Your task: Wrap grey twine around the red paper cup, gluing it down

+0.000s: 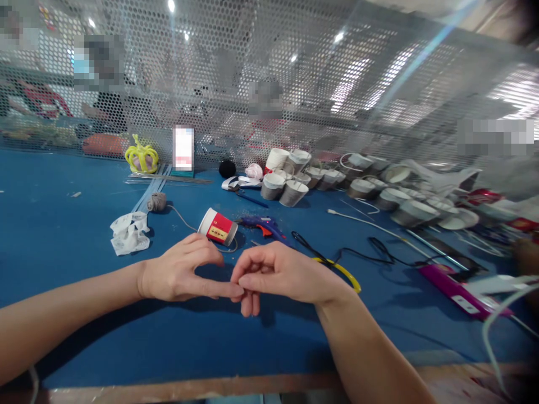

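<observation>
Over the blue tabletop my left hand (184, 273) is open, its thumb stretched out and apart from the curled fingers. The tip of that thumb meets my right hand (273, 275), whose thumb and forefinger are pinched together there. Anything between them is hidden or too small to make out. Just beyond both hands a red and white paper cup (218, 226) lies tilted on its side. A grey strand of yarn runs from a small yarn ball (157, 202) to the cup. Behind my right hand rests a blue glue gun (265, 225) with a red trigger.
Crumpled white paper (130, 233) lies left. Several grey-wrapped cups (293, 192) stand at the back right. A phone (183, 148) leans against the perforated metal screen (227, 67) beside a yellow crown-shaped piece (142, 157). Yellow-handled pliers (347, 275), cables and a purple power strip (452, 289) lie right.
</observation>
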`<state>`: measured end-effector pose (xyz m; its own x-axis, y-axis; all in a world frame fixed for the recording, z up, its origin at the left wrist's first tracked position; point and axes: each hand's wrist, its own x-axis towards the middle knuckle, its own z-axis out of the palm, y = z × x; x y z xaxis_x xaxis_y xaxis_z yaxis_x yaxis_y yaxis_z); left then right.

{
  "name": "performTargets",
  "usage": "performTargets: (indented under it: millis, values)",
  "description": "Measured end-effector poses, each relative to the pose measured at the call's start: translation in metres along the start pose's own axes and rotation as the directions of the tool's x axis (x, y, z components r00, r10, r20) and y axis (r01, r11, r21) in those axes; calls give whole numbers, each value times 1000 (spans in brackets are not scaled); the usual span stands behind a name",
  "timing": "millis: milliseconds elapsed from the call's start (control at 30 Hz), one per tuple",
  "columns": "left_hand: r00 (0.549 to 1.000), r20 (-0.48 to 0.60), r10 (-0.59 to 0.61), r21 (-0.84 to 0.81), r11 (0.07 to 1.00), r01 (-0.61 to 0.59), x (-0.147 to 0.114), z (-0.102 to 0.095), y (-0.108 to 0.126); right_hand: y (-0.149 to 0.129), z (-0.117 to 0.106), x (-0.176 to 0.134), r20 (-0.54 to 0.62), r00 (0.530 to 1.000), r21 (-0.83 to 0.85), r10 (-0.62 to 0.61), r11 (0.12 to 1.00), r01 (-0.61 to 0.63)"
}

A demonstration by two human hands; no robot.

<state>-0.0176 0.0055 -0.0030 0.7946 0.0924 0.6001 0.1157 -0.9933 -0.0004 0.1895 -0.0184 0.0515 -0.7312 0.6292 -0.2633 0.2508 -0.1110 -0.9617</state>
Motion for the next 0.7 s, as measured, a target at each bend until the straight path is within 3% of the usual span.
performTargets:
  millis: [67,133,200,300,567,700]
  values:
    - [995,-27,-94,-290,954,82,4,-1,6,-2,1,-2,-15,1000,-27,4,1000,-4]
    - [968,-11,-249,-549,811,202,7,-1,11,-3,3,-2,-24,1000,-16,5,1000,-6]
    - [936,40,-350,-700,658,276,9,-2,15,-3,6,-3,-38,999,-4,-1,1000,1]
    - [914,94,-396,-783,538,313,10,-3,18,-2,10,-3,-62,998,-21,-28,999,27]
    - [907,94,-411,-844,450,291,13,-4,23,-3,12,-6,-49,995,-118,-81,990,75]
    - [880,111,-462,-889,349,295,11,-2,24,0,12,-5,-87,989,-102,-116,989,107]
